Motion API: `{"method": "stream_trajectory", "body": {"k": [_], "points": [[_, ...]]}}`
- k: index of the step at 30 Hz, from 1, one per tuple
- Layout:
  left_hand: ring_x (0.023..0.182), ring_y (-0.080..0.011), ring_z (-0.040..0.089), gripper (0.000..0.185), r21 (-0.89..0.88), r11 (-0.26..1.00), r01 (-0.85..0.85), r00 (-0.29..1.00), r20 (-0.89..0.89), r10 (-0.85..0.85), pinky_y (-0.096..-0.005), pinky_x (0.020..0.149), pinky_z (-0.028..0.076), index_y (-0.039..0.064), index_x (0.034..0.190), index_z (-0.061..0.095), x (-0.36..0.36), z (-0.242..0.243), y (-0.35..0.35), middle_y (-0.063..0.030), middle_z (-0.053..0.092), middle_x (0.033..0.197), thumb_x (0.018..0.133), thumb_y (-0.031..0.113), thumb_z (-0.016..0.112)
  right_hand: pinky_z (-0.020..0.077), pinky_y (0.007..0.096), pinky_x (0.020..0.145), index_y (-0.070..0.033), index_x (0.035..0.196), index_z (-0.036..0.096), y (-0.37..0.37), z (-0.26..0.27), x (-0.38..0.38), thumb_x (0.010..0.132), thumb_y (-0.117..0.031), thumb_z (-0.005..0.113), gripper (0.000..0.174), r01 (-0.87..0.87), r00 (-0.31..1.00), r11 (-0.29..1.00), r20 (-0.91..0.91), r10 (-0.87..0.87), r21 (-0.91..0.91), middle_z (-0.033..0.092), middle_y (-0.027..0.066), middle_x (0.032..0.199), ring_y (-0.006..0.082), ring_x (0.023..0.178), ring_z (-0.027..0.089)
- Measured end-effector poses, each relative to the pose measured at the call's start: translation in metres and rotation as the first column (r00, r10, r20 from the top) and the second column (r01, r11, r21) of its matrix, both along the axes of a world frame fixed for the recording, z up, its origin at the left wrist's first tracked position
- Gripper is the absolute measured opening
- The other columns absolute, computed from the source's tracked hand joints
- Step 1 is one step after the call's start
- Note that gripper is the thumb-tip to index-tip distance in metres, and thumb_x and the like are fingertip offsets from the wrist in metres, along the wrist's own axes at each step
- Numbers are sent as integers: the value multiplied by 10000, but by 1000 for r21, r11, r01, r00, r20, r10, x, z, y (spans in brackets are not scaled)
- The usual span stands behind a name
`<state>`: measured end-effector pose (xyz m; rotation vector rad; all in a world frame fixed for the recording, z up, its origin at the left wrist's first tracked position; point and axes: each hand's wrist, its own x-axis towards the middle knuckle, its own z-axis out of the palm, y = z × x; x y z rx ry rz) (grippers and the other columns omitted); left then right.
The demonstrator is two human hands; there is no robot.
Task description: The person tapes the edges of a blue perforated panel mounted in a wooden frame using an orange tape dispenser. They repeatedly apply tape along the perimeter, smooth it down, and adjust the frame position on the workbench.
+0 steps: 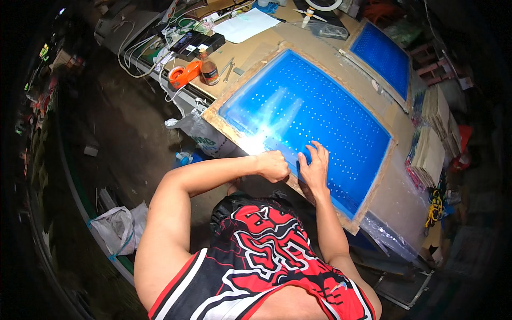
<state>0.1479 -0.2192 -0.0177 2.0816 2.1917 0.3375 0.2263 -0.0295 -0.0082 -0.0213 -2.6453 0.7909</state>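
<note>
A wood-framed screen-printing screen (340,120) with blue mesh and rows of small pale dots lies on the table before me. My left hand (273,166) is curled into a fist by the frame's near edge; whether anything is inside it is hidden. Spread fingers of my right hand (315,168) hover at or touch the blue surface near that same edge, and they hold nothing. Bright glare lies on the mesh just beyond my left hand. A second blue framed screen (382,56) rests farther back to the right.
Left of the large screen stand a glass bottle (209,72), an orange tape dispenser (184,75), wrenches (229,70) and tangled cables. White paper (246,25) lies at the back. Stacked bundles (428,156) sit on the right. A plastic bag (204,134) hangs at the table's left edge.
</note>
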Motion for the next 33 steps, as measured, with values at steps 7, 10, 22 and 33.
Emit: {"method": "stream_trajectory", "body": {"k": [7, 10, 22, 33], "points": [[549, -309, 679, 206, 80, 990, 115, 983, -150, -102, -458, 499, 539, 45, 692, 628, -11, -23, 14, -125, 638, 604, 720, 248, 652, 439, 465, 1041, 10, 1120, 689, -3, 21, -7, 847, -160, 745, 326, -9, 998, 998, -61, 5, -60, 611, 195, 1293, 381, 1203, 548], [581, -297, 706, 204, 96, 974, 207, 965, -186, -187, -450, 517, 547, 42, 705, 652, -12, -24, 23, -117, 660, 601, 724, 245, 670, 452, 457, 1041, 14, 1129, 688, -12, 44, -26, 854, -168, 747, 335, -99, 987, 984, -137, 79, -148, 616, 205, 1300, 385, 1208, 567], [974, -247, 726, 299, -72, 906, 417, 886, -187, -423, -419, 758, 595, 112, 1024, 729, 38, -34, 101, -150, 735, 1062, 785, 290, 699, 364, 407, 1166, 87, 1396, 531, -47, 155, -167, 954, -407, 678, 679, -360, 917, 856, -307, 253, -371, 519, 264, 1470, 367, 1386, 492], [984, -265, 707, 204, 200, 921, 335, 939, 13, -344, -452, 783, 568, 99, 939, 700, 46, -32, 90, -139, 729, 1021, 778, 222, 674, 423, 414, 1125, 75, 1390, 500, -212, 199, -66, 946, -617, 469, 822, -638, 56, -252, -370, 927, -728, 556, 278, 1401, 379, 1320, 541]]}}
